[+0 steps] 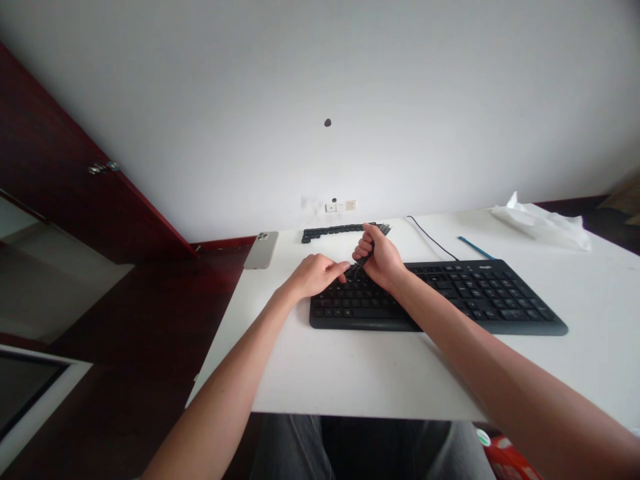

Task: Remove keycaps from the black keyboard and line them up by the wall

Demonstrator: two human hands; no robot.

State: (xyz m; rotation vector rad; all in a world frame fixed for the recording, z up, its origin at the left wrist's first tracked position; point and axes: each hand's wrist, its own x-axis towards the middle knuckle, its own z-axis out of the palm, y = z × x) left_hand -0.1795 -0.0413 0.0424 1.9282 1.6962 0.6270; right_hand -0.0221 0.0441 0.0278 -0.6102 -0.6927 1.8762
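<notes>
Black keyboard (480, 287) on white table (350, 373), beneath your hands.
Your right hand (381, 259) clenches a dark tool (385, 229) above it; whether your left hand (317, 275) pinches its lower end is unclear.

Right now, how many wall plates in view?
3, side by side low on the wall: left plate, middle plate, right plate. Any lower, behind the table, would be hidden.

Smooth pale-grey wall (225, 113) before us, dark-red wooden door (55, 133) at our left, dark reddish floor (140, 307), white flat-topped table (360, 373).
</notes>
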